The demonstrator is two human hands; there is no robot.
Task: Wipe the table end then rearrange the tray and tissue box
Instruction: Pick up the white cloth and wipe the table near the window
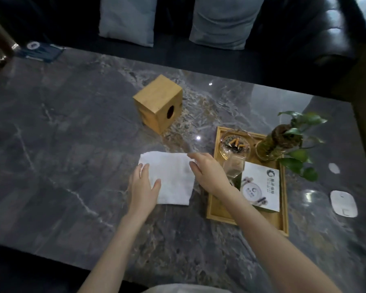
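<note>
A white cloth (173, 176) lies flat on the dark marble table (61, 144), near the middle. My left hand (144, 187) rests palm down on its left edge, fingers spread. My right hand (207, 172) pinches the cloth's upper right corner. A wooden tissue box (156, 102) lies on its side behind the cloth, its round hole facing right. To the right stands a wooden tray (211, 208) holding a glass ashtray (235, 144) with butts, a small glass jar (235, 166), a plant in a glass vase (270, 144) and a white printed packet (262, 187).
A white oval device (343, 204) and a small white disc (334, 168) lie right of the tray. A blue card (40, 50) sits at the far left corner. A dark sofa with two grey cushions (127, 17) runs behind the table.
</note>
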